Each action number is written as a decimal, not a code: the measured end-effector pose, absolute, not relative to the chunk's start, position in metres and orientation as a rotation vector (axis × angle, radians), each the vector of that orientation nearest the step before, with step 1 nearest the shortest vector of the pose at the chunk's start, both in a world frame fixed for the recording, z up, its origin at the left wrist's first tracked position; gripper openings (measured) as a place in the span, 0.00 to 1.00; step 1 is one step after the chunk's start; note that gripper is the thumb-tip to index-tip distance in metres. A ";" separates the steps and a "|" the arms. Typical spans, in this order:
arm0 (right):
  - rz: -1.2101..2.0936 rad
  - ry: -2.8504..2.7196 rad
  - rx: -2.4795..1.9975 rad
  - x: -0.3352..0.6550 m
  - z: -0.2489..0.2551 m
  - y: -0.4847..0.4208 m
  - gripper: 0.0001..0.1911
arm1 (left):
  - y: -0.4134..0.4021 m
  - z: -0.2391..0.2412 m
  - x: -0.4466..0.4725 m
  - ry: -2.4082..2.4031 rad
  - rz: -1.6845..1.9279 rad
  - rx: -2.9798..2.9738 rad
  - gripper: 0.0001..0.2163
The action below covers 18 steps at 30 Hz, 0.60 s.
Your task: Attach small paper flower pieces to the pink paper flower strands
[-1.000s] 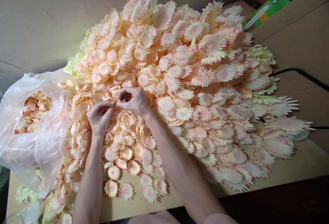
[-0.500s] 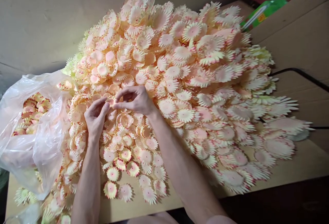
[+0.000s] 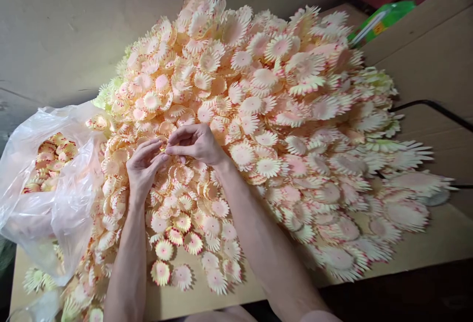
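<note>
My left hand (image 3: 144, 167) and my right hand (image 3: 195, 145) meet over the heap of artificial flower petal pieces (image 3: 251, 105). Both pinch with thumb and fingers, their tips touching or nearly so. A tiny yellowish bit shows between the fingertips, but what they hold is mostly hidden. The pieces around them are thin, round and cream to pale pink, with fringed edges and reddish tips. Below my hands, several loose petal pieces (image 3: 160, 273) lie flat on the tabletop (image 3: 207, 302).
At the left a translucent plastic bag (image 3: 70, 213) with a torn opening holds more petal pieces with redder edges (image 3: 55, 154). Cardboard (image 3: 424, 56) stands along the right, with a green packet (image 3: 384, 21) at its top. A black bent rod (image 3: 439, 105) crosses it. A wall (image 3: 92, 26) rises behind.
My left hand has moved slightly right and its fingertips have come together with those of my right hand. The right hand has barely moved. The whole view has shifted slightly.
</note>
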State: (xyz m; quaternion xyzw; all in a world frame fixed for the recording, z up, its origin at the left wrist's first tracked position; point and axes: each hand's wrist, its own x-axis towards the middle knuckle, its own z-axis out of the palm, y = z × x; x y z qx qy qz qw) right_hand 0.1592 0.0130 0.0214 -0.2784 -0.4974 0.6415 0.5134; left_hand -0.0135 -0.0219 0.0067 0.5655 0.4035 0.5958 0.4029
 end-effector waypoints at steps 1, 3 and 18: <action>1.566 -1.196 -0.662 0.160 0.023 0.013 0.15 | -0.022 0.007 -0.014 1.022 1.501 1.447 0.14; 1.597 -1.187 -0.654 0.161 0.025 0.013 0.14 | -0.022 0.007 -0.015 1.021 1.498 1.470 0.14; 1.568 -1.194 -0.699 0.161 0.018 0.016 0.15 | -0.021 0.006 -0.014 0.994 1.446 1.456 0.16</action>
